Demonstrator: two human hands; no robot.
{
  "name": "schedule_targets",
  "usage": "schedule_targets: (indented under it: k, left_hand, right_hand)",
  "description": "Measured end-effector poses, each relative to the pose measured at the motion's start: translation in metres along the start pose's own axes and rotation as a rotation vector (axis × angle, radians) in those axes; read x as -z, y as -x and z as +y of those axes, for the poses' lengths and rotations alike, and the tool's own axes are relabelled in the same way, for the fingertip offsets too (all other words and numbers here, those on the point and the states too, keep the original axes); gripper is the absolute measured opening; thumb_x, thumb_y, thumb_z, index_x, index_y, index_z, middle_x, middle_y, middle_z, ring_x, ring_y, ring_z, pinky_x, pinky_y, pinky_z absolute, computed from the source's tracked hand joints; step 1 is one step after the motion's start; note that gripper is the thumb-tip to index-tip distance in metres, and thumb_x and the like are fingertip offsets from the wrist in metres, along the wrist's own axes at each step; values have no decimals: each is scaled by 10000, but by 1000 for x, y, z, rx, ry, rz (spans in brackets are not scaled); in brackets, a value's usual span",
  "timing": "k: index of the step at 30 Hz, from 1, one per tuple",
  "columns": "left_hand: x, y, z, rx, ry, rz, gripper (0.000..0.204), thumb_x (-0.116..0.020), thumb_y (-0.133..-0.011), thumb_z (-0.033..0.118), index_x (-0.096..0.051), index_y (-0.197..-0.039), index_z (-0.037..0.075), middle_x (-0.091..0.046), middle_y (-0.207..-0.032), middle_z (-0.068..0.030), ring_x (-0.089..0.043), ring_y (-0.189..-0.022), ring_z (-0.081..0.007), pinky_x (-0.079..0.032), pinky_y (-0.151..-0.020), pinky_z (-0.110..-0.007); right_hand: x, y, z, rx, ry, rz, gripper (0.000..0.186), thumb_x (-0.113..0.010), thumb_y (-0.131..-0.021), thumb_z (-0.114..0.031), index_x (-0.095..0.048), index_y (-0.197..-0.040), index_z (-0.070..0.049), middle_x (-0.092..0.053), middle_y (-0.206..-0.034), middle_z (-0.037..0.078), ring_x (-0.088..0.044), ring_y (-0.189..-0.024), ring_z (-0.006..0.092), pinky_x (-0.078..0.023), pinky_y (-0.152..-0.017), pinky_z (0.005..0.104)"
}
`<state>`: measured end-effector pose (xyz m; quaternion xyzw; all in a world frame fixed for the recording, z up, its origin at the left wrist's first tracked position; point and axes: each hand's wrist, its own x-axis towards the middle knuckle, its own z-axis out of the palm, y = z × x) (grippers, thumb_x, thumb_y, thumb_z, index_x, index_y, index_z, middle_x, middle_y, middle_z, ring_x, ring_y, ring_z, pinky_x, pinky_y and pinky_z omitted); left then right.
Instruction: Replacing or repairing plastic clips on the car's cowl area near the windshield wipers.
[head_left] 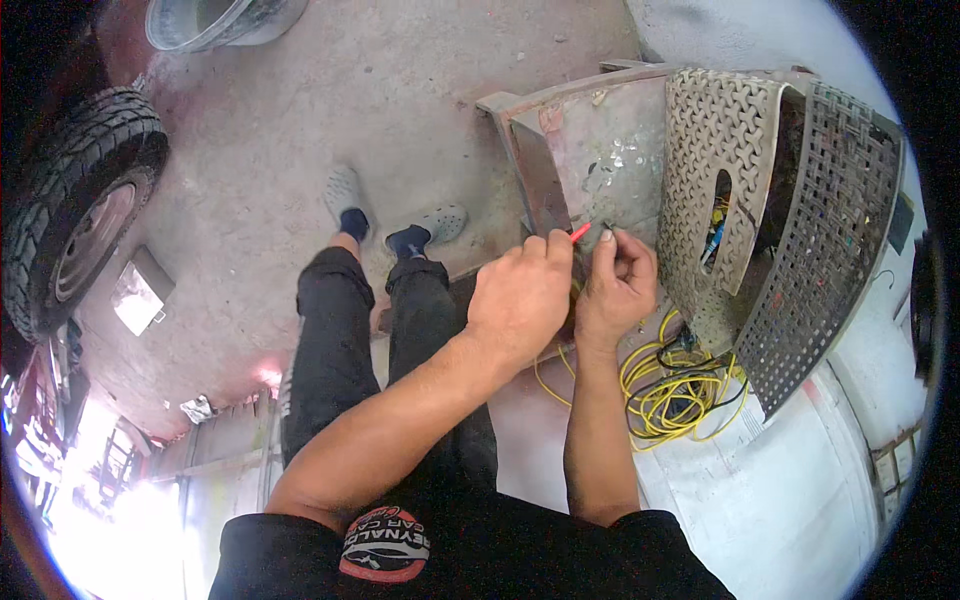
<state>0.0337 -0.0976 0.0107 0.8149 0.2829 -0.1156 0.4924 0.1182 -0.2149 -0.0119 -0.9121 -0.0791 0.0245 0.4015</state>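
Observation:
My left hand (520, 298) is closed around a slim red stick-like thing (580, 232), whose end pokes out past the fingers toward my other hand. Its kind cannot be made out, as the fist covers most of it. Thumb and fingers of my right hand (618, 290) pinch a tiny dark piece (607, 227), too small to name. The two hands are close together, with the red end just left of the right thumb. Beneath and beyond them is a worn, paint-stained tabletop (620, 125) with silvery flecks on it.
Right of my hands stands a beige woven-pattern plastic basket (685, 150) with a dark perforated panel (835, 230) beside it. A coiled yellow cable (655, 385) lies near my right forearm. At far left are a wheel with a tyre (85, 210) and a bucket (215, 35).

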Motion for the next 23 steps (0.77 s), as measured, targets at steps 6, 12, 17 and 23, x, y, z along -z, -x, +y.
schedule_targets:
  k: [6, 12, 17, 23]
  left_hand:
    - [15, 12, -34, -95, 180, 252, 217, -663, -1009, 126, -659, -1195, 14, -714, -984, -200, -718, -897, -402, -592, -787, -488]
    - [38, 15, -41, -150, 197, 222, 257, -654, -1020, 125, -653, -1249, 8, -696, -960, -183, -710, -869, -394, -582, -769, -481]
    - [54, 13, -45, -174, 231, 174, 254, -638, -1035, 118, -654, -1266, 14, -702, -978, -196, -702, -875, -409, -567, -786, -482]
    - [69, 10, -61, -123, 200, 126, 251, -642, -1033, 120, -665, -1264, 25, -708, -989, -195, -705, -893, -405, -564, -791, -481]
  right_hand:
    - [1, 6, -22, 274, 260, -65, 180, -765, -942, 28, -774, -1121, 49, -728, -1048, 155, -702, -928, 257, -575, -783, 362]
    - [10, -13, -41, -2, 169, -23, 239, -726, -1000, -40, -761, -1211, 67, -749, -1104, 169, -715, -1006, 247, -567, -896, 365]
    - [0, -23, -44, 0, 240, -139, 236, -758, -976, -50, -773, -1194, 36, -753, -1084, 148, -715, -996, 238, -560, -900, 357]
    - [-13, -8, -53, 52, 273, -121, 204, -760, -973, -57, -783, -1165, 11, -751, -1082, 140, -720, -976, 278, -571, -888, 380]
